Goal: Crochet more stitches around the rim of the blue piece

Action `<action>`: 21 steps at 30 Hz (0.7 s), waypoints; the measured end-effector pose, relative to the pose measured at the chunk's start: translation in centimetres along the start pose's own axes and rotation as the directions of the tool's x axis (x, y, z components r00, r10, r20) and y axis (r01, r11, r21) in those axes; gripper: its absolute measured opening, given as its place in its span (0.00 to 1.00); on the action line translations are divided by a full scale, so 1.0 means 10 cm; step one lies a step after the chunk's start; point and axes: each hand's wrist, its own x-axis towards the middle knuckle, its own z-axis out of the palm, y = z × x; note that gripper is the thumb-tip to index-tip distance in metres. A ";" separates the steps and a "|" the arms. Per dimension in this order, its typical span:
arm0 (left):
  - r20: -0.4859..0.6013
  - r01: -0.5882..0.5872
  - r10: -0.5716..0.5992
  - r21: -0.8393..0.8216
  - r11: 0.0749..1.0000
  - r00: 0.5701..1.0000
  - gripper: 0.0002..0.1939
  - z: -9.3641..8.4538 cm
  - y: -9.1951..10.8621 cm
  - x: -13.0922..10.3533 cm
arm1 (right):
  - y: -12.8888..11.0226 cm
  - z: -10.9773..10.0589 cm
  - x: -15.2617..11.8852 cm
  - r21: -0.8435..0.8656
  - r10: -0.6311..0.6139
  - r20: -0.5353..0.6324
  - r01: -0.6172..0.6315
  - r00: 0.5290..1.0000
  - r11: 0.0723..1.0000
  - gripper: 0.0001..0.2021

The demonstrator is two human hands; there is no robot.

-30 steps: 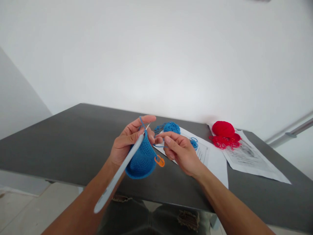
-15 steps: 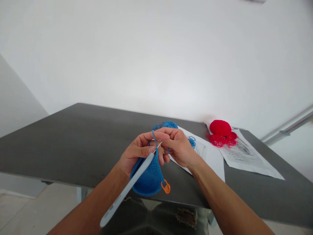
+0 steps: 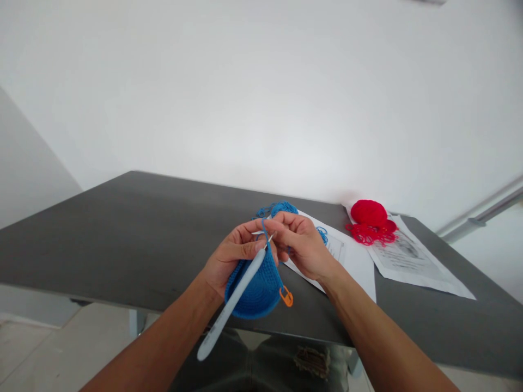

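Above dark table (image 3: 163,234), hands (image 3: 267,245) nearly touching

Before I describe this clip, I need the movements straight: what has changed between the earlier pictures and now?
The left hand has moved right and nearer the body, bringing the blue crocheted piece, hook and orange marker to the right hand. I can't make out any letting go. The red yarn ball stayed put.
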 end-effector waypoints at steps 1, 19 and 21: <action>-0.019 -0.008 0.008 -0.004 1.000 1.000 0.15 0.00 0.00 0.00 | 0.01 -0.01 0.00 -0.006 0.000 -0.010 0.000 1.000 1.000 0.16; -0.216 -0.277 0.274 0.019 0.961 0.937 0.22 -0.13 0.30 0.02 | 0.05 -0.13 -0.21 -0.243 -0.057 -0.095 0.032 0.994 0.970 0.20; -0.224 -0.295 0.292 0.020 0.955 0.930 0.22 -0.13 0.33 0.02 | 0.05 -0.11 -0.24 -0.299 -0.081 -0.102 0.047 0.992 0.953 0.19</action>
